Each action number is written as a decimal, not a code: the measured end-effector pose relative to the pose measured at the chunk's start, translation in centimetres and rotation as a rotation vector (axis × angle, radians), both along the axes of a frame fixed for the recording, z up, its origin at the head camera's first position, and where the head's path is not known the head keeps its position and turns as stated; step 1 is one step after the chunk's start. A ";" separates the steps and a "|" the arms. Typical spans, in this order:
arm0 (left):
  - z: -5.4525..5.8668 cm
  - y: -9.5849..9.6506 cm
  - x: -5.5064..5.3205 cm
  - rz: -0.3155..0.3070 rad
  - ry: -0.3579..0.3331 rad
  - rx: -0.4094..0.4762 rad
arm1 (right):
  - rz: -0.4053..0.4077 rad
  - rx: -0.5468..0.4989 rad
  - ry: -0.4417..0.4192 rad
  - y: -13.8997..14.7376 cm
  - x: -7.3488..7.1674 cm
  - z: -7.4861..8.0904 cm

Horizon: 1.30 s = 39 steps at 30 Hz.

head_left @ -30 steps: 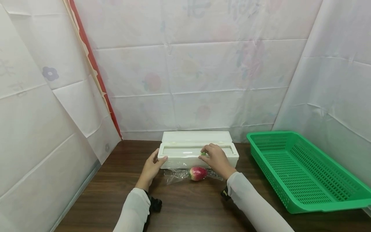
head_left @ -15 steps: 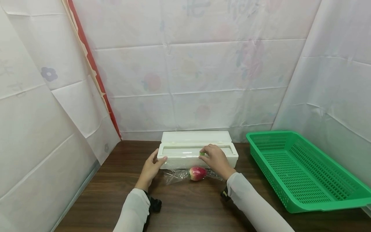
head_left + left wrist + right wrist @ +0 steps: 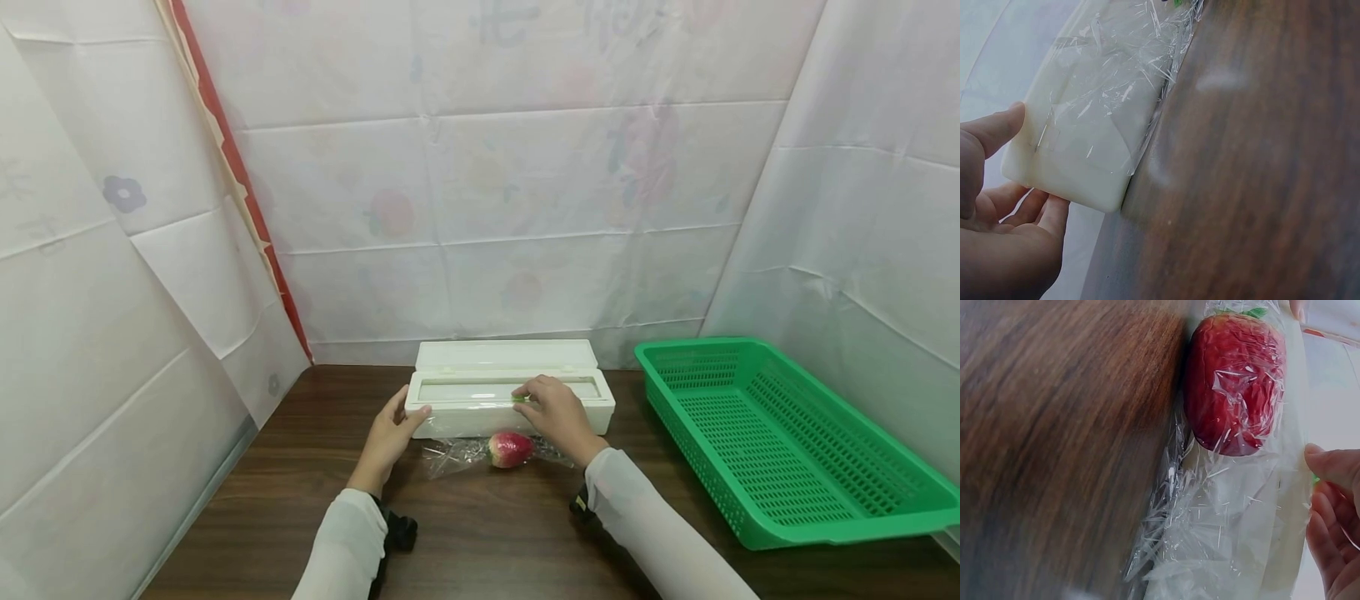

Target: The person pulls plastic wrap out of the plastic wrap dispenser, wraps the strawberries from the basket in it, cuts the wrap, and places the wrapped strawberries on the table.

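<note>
A white cling film dispenser (image 3: 453, 422) stands on the table with its lid (image 3: 506, 355) tipped back. Its left end is held by my left hand (image 3: 386, 440), thumb on the front edge and fingers against the end, as the left wrist view shows. My right hand (image 3: 558, 417) pinches a small green slide cutter (image 3: 518, 398) on the front top edge, mostly hidden by the fingers. Clear cling film (image 3: 453, 456) hangs down the front onto the table. A red strawberry-like fruit (image 3: 1235, 384) with pale top and green leaves lies wrapped in it, before the box.
To the right, a green perforated plastic basket (image 3: 757, 367) rests on the dark wood table (image 3: 480, 542). A white printed sheet (image 3: 487, 183) hangs close behind the dispenser. More sheeting encloses the left and right sides.
My right hand and the green slide cutter have slid slightly left along the dispenser's edge. The left hand keeps its hold, and the wrapped fruit stays in place.
</note>
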State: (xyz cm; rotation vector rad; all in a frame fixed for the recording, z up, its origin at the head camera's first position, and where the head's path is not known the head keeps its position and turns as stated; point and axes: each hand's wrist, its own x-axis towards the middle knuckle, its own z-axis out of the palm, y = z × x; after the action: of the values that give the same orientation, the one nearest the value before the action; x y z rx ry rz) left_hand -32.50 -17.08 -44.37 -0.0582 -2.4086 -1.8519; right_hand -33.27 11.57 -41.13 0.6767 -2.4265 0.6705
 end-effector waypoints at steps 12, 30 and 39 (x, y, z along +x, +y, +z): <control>0.0 0.0 0.1 0.000 -0.003 -0.017 | 0.028 -0.015 -0.009 0.0 0.0 0.0; 0.0 0.0 -0.1 -0.002 -0.001 -0.002 | 0.060 0.012 0.004 0.0 -0.2 0.0; 0.1 0.1 0.1 -0.008 0.000 -0.011 | 0.087 0.016 0.030 0.2 -0.2 -0.1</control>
State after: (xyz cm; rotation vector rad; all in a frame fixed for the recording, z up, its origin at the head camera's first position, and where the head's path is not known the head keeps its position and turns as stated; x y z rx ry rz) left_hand -32.44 -16.96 -44.27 -0.0688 -2.4220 -1.8427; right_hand -33.47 11.75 -41.21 0.7973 -2.3888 0.6712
